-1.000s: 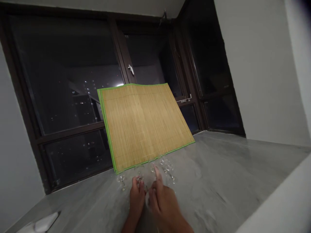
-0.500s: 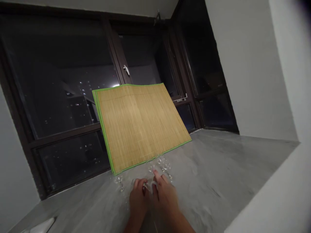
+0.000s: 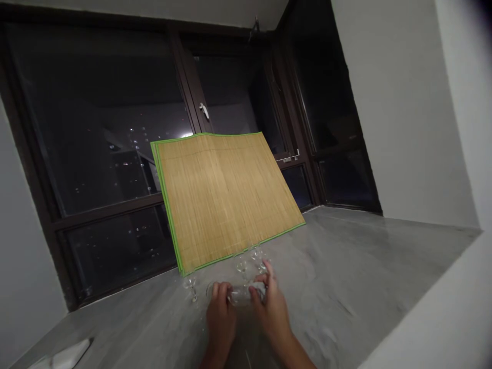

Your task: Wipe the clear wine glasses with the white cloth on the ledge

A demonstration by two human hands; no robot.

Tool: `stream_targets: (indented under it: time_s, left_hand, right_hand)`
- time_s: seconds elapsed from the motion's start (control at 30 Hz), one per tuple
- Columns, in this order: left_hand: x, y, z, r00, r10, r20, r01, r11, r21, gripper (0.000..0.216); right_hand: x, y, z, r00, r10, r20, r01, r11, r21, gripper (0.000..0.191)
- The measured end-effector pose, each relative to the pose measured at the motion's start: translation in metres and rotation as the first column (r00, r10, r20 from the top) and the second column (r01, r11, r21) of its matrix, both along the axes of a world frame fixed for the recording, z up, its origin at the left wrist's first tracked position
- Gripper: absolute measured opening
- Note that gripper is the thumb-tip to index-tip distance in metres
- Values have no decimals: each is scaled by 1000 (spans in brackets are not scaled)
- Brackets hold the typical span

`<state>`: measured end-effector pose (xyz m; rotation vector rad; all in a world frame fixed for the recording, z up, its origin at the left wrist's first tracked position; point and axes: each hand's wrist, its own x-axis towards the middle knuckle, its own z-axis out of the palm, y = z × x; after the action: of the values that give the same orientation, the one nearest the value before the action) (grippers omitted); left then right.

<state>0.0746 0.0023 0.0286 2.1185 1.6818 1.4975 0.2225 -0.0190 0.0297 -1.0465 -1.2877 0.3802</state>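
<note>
Between my two hands lies a clear glass [image 3: 241,293], held sideways just above the grey marble-look surface. My left hand [image 3: 222,313] is closed around its left end, where a curved transparent edge shows past the fingers. On the other end, my right hand [image 3: 272,308] grips with the thumb and bent fingers, one finger raised. Behind the hands stand small clear stemmed glasses: one at the left [image 3: 190,287], one in the middle [image 3: 241,265], and more crowded together at the right [image 3: 257,254]. The right-hand ones are partly hidden and faint.
A folded bamboo mat [image 3: 230,195] with green edging leans against the dark-framed window [image 3: 115,123] behind the glasses. The grey sill [image 3: 346,271] runs between walls at both sides. A white object [image 3: 65,357] lies at the lower left edge.
My right hand has shifted right and turned, its finger now pointing up, so more of the held glass shows between the hands. My left hand stays almost in place. The view has moved slightly.
</note>
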Motion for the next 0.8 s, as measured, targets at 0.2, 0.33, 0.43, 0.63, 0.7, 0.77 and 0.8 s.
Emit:
stream_targets:
  time_s: [0.2, 0.33, 0.43, 0.63, 0.7, 0.77, 0.8]
  left_hand:
    - [-12, 8, -5, 993, 106, -53, -108, 994, -25, 18]
    - [-19, 10, -7, 987, 135, -88, -135, 991, 7, 25]
    - [-15, 8, -5, 988, 86, -126, -80, 995, 52, 26]
    - [-5, 2, 1, 986, 37, -165, -22, 996, 90, 27]
    - [-6, 2, 0, 984, 21, -176, -5, 996, 86, 26]
    - [-7, 2, -1, 982, 15, -190, 1, 997, 83, 24]
    - [-7, 3, -2, 980, 13, -198, 2, 997, 79, 23]
  right_hand:
    - [-14, -16, -2, 971, 212, 106, -215, 976, 23, 68]
    - [-10, -9, -7, 941, 335, 42, -333, 942, -35, 62]
    - [-11, 0, -17, 950, 310, -42, -312, 950, -32, 63]
    - [-9, 6, -26, 994, 32, -101, -37, 999, -39, 82]
    - [-7, 6, -26, 993, 49, -105, -58, 995, -82, 89]
    - [-4, 6, -25, 990, 97, -107, -111, 984, -139, 89]
    - [-3, 5, -24, 989, 110, -94, -124, 979, -161, 87]
